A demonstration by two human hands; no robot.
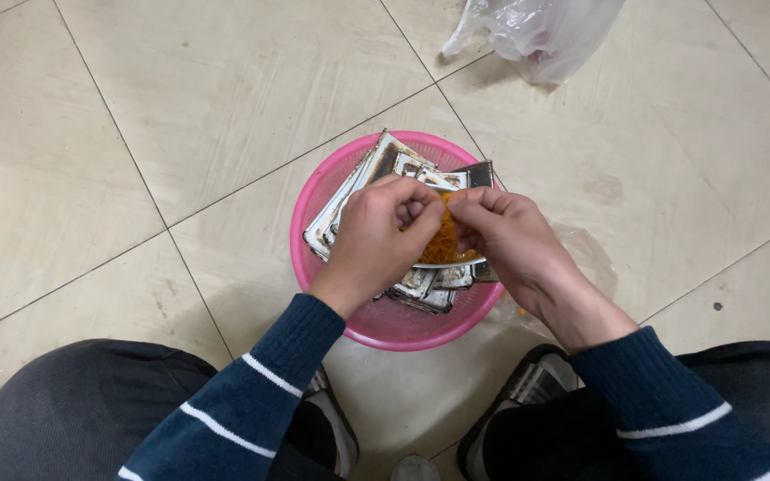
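Orange fibrous material [443, 239], a tangled wad of fine strands, is held between the two hands directly above a pink plastic basket [385, 325]. The wad lies in the gap between the hands, with its upper part hidden behind the fingertips and its lower part hanging down toward the basket's contents. The left hand [374, 239] is closed, its fingers curled inward and pinched onto the left edge of the strands. The right hand [505, 233] is likewise closed, with thumb and fingers pressed onto the right side of the wad, so that the fingertips of both hands nearly meet over it.

Inside the basket a stack of flat rectangular frames [385, 165] is seen, whitish at the rims and dark in the middle, leaning on one another at a tilt; the upper ones jut past the far rim, and more show below the hands. The basket stands on a floor of pale tiles [225, 98] crossed by thin dark joints.

A clear plastic bag [536, 31] lies on the floor well beyond the basket, toward the upper edge of the view. Another piece of clear film [590, 258] is visible just beside the basket, under the right wrist. Dark blue sleeves [260, 392] with white stripes cover both forearms, and grey shoes [532, 379] are planted near the basket's near rim.
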